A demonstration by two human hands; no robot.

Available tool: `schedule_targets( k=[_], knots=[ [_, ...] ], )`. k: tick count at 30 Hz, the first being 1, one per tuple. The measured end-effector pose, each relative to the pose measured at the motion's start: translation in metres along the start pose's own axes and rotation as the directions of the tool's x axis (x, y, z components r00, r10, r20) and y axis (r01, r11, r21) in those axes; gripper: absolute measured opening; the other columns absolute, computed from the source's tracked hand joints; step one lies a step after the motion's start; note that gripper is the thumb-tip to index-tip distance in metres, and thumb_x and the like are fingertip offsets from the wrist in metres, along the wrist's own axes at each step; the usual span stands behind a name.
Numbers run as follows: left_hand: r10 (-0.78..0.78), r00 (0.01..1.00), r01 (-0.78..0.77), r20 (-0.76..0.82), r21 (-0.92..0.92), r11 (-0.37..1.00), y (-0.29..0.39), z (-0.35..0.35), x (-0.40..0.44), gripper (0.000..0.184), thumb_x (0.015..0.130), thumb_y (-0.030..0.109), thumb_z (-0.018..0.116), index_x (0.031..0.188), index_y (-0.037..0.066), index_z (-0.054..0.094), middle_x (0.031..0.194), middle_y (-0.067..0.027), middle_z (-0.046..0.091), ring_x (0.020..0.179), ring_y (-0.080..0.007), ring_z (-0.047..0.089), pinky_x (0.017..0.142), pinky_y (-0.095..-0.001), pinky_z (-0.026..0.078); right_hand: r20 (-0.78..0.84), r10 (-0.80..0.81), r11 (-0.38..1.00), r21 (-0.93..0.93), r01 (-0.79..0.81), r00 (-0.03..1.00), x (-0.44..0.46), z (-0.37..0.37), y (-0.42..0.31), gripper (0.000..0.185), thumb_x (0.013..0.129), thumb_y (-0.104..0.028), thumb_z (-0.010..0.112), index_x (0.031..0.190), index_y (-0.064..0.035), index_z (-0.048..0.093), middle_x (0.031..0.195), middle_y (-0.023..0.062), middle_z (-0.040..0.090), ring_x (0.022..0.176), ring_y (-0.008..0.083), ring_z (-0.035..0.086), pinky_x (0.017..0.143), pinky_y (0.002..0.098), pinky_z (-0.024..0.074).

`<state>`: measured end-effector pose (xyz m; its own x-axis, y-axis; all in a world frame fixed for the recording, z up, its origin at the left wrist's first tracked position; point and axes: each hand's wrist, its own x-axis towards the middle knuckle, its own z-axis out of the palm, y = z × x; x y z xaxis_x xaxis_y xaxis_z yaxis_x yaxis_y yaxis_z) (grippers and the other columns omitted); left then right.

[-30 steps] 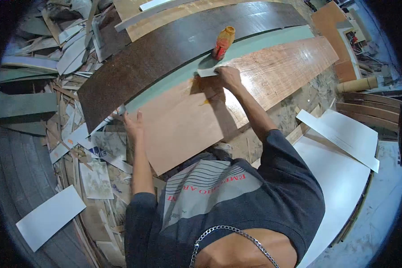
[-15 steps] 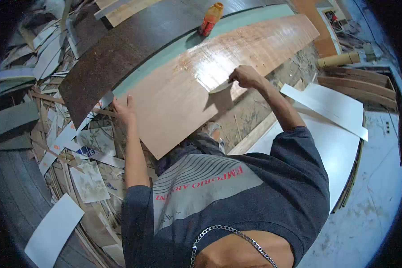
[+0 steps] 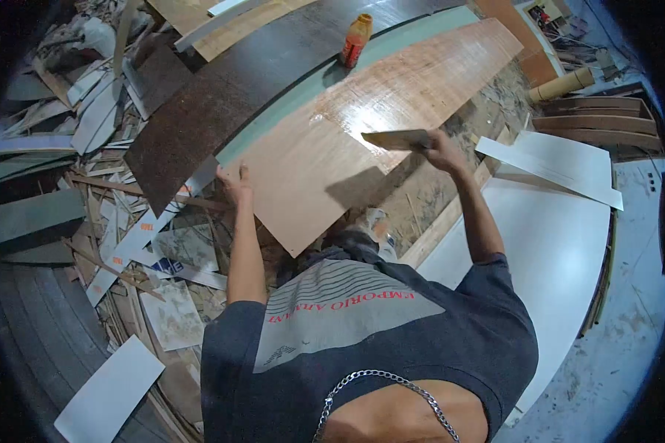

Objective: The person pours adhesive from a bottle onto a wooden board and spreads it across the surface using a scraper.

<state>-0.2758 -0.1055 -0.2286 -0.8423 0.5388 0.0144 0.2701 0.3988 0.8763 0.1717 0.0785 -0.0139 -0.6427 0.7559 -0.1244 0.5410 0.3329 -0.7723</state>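
A long plywood panel (image 3: 295,184) lies across the work surface in front of me, bare and matt at its near left end. Toward the far right its surface is coated with something wet and glossy. At the panel's left end my left hand (image 3: 234,184) grips the edge, thumb on top and the other fingers partly hidden. My right hand (image 3: 443,153) holds a flat spreader (image 3: 397,139) by one end, raised above the panel, its shadow falling on the bare wood. Behind the panel stands a bottle (image 3: 355,43) with a red label and amber contents.
A green board (image 3: 273,127) and a dark brown board (image 3: 199,122) lie beyond the panel. White sheets (image 3: 547,214) are stacked at my right, near a cardboard tube (image 3: 561,84) and curved wooden pieces (image 3: 598,124). Offcuts (image 3: 174,310) litter the floor at left.
My right hand has lifted the spreader from the panel and turned it, moving slightly right and toward me. My left hand stays on the panel's edge. The view has shifted a little.
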Motion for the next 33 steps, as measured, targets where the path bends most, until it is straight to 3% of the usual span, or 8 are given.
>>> schedule_targets(
  k=[2, 5, 11, 17, 24, 26, 29, 33],
  knots=[
    [0.009, 1.000, -0.009, 0.001, 0.056, 0.998, 0.008, -0.003, -0.002, 0.084, 0.086, 0.049, 0.070, 0.144, 0.005, 0.027, 0.128, -0.0290, 0.054, 0.115, -0.0454, 0.055, 0.098, -0.0512, 0.043, -0.067, -0.133, 0.978, 0.154, 0.142, 0.989, 0.042, 0.032, -0.007, 0.039, 0.078, 0.008, 0.058, 0.114, -0.0002, 0.068, 0.102, 0.0094, 0.073, 0.092, 0.0121, 0.062, 0.085, 0.0289, 0.0504],
    [-0.003, 1.000, 0.002, 0.005, 0.121, 0.993, 0.010, -0.004, -0.003, 0.082, 0.088, 0.052, 0.066, 0.144, 0.005, 0.028, 0.129, -0.0294, 0.054, 0.116, -0.0449, 0.055, 0.099, -0.0519, 0.041, -0.075, -0.247, 0.957, -0.172, 0.231, 0.966, 0.097, 0.069, -0.024, 0.043, 0.078, 0.006, 0.061, 0.114, -0.0135, 0.072, 0.112, 0.0117, 0.071, 0.102, 0.0304, 0.068, 0.087, 0.0364, 0.0530],
    [0.056, 0.996, -0.047, -0.068, 0.130, 0.990, 0.029, -0.009, -0.013, 0.075, 0.088, 0.047, 0.068, 0.140, 0.006, 0.035, 0.124, -0.0269, 0.058, 0.116, -0.0432, 0.057, 0.096, -0.0500, 0.044, 0.038, -0.507, 0.662, -0.623, 0.417, 0.861, 0.173, 0.100, 0.009, 0.038, 0.078, -0.008, 0.062, 0.114, -0.0168, 0.071, 0.121, 0.0025, 0.069, 0.111, 0.0239, 0.064, 0.092, 0.0360, 0.0526],
    [0.125, 0.984, -0.108, -0.127, 0.132, 0.985, 0.019, -0.002, -0.009, 0.071, 0.087, 0.042, 0.071, 0.138, 0.006, 0.038, 0.120, -0.0252, 0.061, 0.111, -0.0429, 0.058, 0.095, -0.0493, 0.044, 0.059, -0.529, 0.599, -0.681, 0.421, 0.847, 0.197, 0.117, 0.014, 0.039, 0.083, -0.020, 0.066, 0.121, -0.0179, 0.066, 0.121, 0.0024, 0.068, 0.117, 0.0244, 0.061, 0.101, 0.0405, 0.0467],
    [0.025, 0.994, -0.013, -0.103, 0.123, 0.992, 0.032, -0.004, -0.010, 0.069, 0.086, 0.036, 0.074, 0.137, 0.006, 0.039, 0.122, -0.0250, 0.059, 0.114, -0.0424, 0.056, 0.096, -0.0489, 0.042, 0.165, -0.462, 0.630, -0.630, 0.454, 0.871, 0.130, 0.150, 0.008, 0.038, 0.081, -0.008, 0.064, 0.117, -0.0153, 0.067, 0.120, 0.0042, 0.068, 0.116, 0.0271, 0.061, 0.102, 0.0412, 0.0464],
    [0.003, 0.996, 0.006, -0.084, 0.104, 0.995, 0.025, -0.003, -0.015, 0.069, 0.085, 0.036, 0.074, 0.137, 0.006, 0.039, 0.123, -0.0249, 0.058, 0.115, -0.0422, 0.055, 0.096, -0.0492, 0.042, 0.240, -0.663, 0.523, -0.529, 0.668, 0.709, 0.103, 0.154, -0.005, 0.031, 0.082, -0.013, 0.061, 0.113, -0.0153, 0.068, 0.111, 0.0043, 0.069, 0.104, 0.0256, 0.063, 0.094, 0.0414, 0.0497],
    [0.045, 0.994, -0.038, -0.104, 0.072, 0.997, 0.012, 0.001, -0.010, 0.068, 0.086, 0.037, 0.073, 0.136, 0.007, 0.040, 0.125, -0.0245, 0.058, 0.116, -0.0419, 0.054, 0.097, -0.0498, 0.041, 0.160, -0.660, 0.604, -0.467, 0.646, 0.734, 0.111, 0.140, -0.023, 0.028, 0.081, -0.010, 0.061, 0.106, -0.0149, 0.071, 0.106, 0.0044, 0.071, 0.098, 0.0263, 0.066, 0.089, 0.0388, 0.0525],
    [0.039, 0.993, -0.033, -0.113, 0.058, 0.998, 0.012, 0.002, -0.008, 0.069, 0.085, 0.039, 0.073, 0.137, 0.007, 0.040, 0.125, -0.0251, 0.058, 0.118, -0.0421, 0.054, 0.097, -0.0506, 0.040, -0.104, -0.417, 0.756, -0.591, 0.282, 0.903, 0.169, 0.104, -0.019, 0.025, 0.081, -0.007, 0.062, 0.103, -0.0140, 0.073, 0.102, 0.0095, 0.072, 0.095, 0.0300, 0.069, 0.081, 0.0396, 0.0552]
  ],
)
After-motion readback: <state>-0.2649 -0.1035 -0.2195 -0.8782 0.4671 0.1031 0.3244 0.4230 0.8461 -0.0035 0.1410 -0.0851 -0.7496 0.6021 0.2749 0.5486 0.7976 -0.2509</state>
